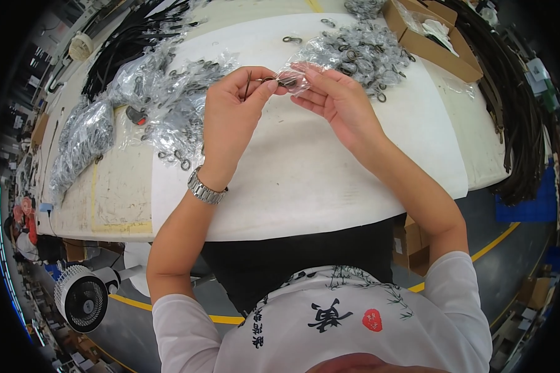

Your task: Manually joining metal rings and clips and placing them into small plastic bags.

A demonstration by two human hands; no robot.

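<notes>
- Dark metal piece [287, 82]: upper centre of the frame, between the two hands, at the clear plastic bag [297, 73]. I cannot tell whether it sits inside the film or just behind it. Working left to right from here.
- Far left of the bench: a bulging clear sack [84, 142] packed with small grey contents; upper left, a bundle of black straps [115, 53].
- Left of centre: left heap [183, 99] of small pieces in crumpled film, a few bare rings [185, 165] at its lower edge.
- Left hand [241, 99]: thumb and fingers pinched on the metal piece. A thin dark object [248, 86] stands up between the fingers; too small on my feed to identify.
- Centre: I judge the step in hand to be handling one piece at its bag; whether in or out, I cannot tell. Next move, as I read it, calls for keeping the film spread and the pinch firm, so the piece passes without snagging.
- Right hand [336, 93]: thumb and forefinger closed on the bag, other fingers loosely curled beneath.
- Upper right: right heap [364, 56] of bagged pieces on the white sheet [311, 180], then an open cardboard box [445, 46] beside it.
</notes>
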